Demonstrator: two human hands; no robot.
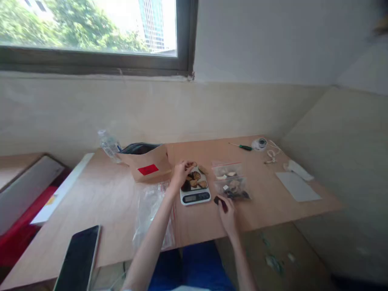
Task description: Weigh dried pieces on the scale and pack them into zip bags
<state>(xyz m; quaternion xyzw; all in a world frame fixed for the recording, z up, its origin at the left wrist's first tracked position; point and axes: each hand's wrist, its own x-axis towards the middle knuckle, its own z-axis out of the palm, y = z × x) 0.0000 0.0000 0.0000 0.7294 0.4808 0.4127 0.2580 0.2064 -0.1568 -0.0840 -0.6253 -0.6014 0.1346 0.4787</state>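
Observation:
A white kitchen scale (196, 198) lies on the table with several brown and dark dried slices (195, 180) on its top. Over the scale's far left corner, my left hand (180, 174) is closed, its fingertips pinching a brown dried slice (190, 165). Just right of the scale, my right hand (228, 211) grips a dark, nearly black piece (220, 201) whose kind I cannot make out. Two clear zip bags (233, 186) holding pale and dark dried pieces lie beyond my right hand. Another brown piece (203, 170) rests at the scale's right far edge.
An upright kraft paper bag (151, 162) with a red label stands back left, beside a plastic bottle (109, 144). Flat clear bags (148, 210) lie under my left forearm. A phone (79, 256), a green-handled screwdriver (245, 147), a white camera (259, 144) and white paper (297, 186) are also there.

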